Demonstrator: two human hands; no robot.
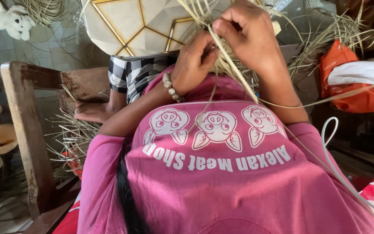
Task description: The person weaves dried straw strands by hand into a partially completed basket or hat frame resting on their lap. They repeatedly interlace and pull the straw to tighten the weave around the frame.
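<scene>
Head view: pale straw strips (228,65) lie bunched over the lap, above the pink shirt (221,173). Left hand (192,65) fingers pinch strips; right hand (249,37) fingers clasp others just beside. Orange bag (351,82) sits right, wooden chair (27,130) left.
</scene>
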